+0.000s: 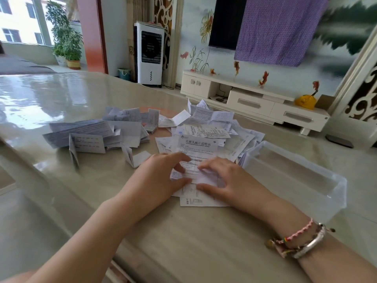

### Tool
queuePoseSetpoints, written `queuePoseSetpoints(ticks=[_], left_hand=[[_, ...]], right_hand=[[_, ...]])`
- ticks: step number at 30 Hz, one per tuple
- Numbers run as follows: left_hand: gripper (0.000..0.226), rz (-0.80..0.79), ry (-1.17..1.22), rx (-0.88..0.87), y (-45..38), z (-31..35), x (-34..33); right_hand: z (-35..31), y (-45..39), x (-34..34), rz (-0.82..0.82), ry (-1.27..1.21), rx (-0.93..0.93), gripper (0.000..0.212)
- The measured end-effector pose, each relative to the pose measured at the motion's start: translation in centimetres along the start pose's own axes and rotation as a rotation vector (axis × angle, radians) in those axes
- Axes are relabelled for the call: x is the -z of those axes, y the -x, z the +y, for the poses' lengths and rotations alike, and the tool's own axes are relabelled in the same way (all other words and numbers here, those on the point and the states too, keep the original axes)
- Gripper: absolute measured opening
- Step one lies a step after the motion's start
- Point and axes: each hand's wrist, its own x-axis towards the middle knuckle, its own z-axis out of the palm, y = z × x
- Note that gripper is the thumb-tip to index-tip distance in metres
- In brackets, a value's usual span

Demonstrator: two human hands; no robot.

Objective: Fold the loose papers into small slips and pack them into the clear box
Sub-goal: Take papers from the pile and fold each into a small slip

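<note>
**Two hands on one printed sheet**

Both hands work the same printed sheet (pixel 196 160) at the near edge of the paper heap. The left hand (pixel 161 176) lies palm down on the sheet's left part, its thumb and fingers curled and pinching the folded edge. The right hand (pixel 222 178) mirrors it just beside, fingers bent and pressing the fold, thumb tucked under the sheet's lower edge; the two hands nearly meet at the fingertips. Several bracelets (pixel 299 240) circle the right wrist.

The sheet rests on top of a pile of loose papers (pixel 208 129), unfolded leaflets lying at all angles on the glossy table (pixel 183 242). To the left of that pile, a little apart from it, sits a group of folded slips (pixel 114 131), some lying flat, some standing on edge. The clear box (pixel 293 174) stands open on the table to the right of the hands, close to the right forearm, its far corner touching the loose papers; no slips can be made out inside it.

Beyond the table are a white TV cabinet (pixel 255 101), a white air cooler (pixel 150 54), a purple cloth (pixel 281 27) hanging over a dark screen, and potted plants (pixel 65 41) by the window.
</note>
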Motion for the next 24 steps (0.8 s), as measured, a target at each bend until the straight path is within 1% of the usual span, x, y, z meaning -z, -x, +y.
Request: queuePoseSetpoints(ticks=[2,5,8,10,12,15,17,18,20,21,24], left_hand=[[0.045,0.008,0.053,-0.002,0.0,0.0,-0.1],[0.056,-0.039,0.074,-0.011,0.1,-0.3,-0.4],[0.063,-0.100,0.065,0.012,0.2,-0.4,-0.4],[0.058,-0.110,0.067,0.033,0.2,-0.3,-0.3],[0.040,-0.075,0.068,0.037,0.2,-0.4,-0.1],[0.017,-0.034,0.097,0.055,0.3,-0.4,0.1],[0.004,0.006,0.176,0.071,0.2,-0.3,0.1],[0.005,0.036,0.215,0.084,0.1,-0.2,0.1],[0.018,0.062,0.259,0.121,0.0,0.0,-0.1],[0.020,0.064,0.280,0.146,0.0,0.1,-0.2],[0.017,0.072,0.347,0.210,0.0,0.3,-0.5]], right_hand=[[0.0,0.1,0.0,0.004,0.026,0.007,0.048],[-0.2,0.2,0.1,0.033,0.031,0.008,0.041],[-0.3,0.5,0.3,0.113,-0.010,-0.007,0.025],[-0.4,0.7,0.5,0.154,-0.063,-0.016,0.017],[-0.6,0.8,0.6,0.170,-0.083,-0.024,0.012],[-0.7,0.8,0.7,0.200,-0.193,-0.058,0.015],[-0.8,0.8,0.9,0.223,-0.316,-0.096,0.016],[-0.8,0.7,1.0,0.234,-0.375,-0.118,0.017],[-0.8,0.7,1.1,0.250,-0.481,-0.157,0.022],[-0.7,0.6,1.1,0.251,-0.528,-0.174,0.026],[-0.2,0.2,0.5,0.239,-0.590,-0.244,0.038]])
